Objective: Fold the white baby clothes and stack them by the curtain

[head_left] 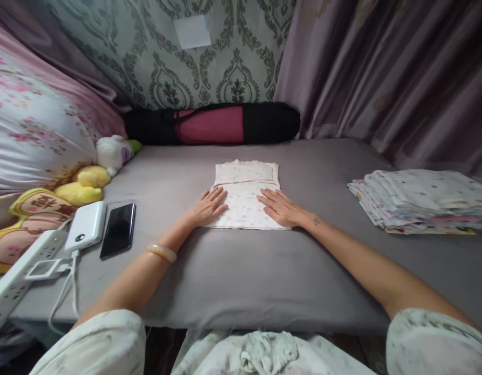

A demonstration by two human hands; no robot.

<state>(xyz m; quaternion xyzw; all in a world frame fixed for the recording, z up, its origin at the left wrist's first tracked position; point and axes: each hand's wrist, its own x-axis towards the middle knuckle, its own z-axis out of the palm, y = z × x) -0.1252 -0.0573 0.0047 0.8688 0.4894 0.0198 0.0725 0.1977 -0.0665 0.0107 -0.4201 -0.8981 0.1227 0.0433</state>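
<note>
Both hands lie flat and open on the folded garment point(246, 200), the left hand point(208, 207) on its near left edge with fingers spread toward the middle, the right hand point(280, 207) on its near right edge, neither gripping anything. From where I stand it looks like the smoothing step of a fold: the cloth is already doubled into a neat rectangle and the palms are pressing it down. The next move, I'd judge, calls for taking hold of one edge cleanly so the layers don't slip apart.

The garment sits in the middle of the grey bed point(233, 281), well apart from everything else. Its long axis runs away from the person, with the frilled band at the far end pointing toward the wall.

A phone point(118, 229) and a white power bank point(87, 225) lie off to the left; a stack of folded cloths point(420, 200) sits to the right.
</note>
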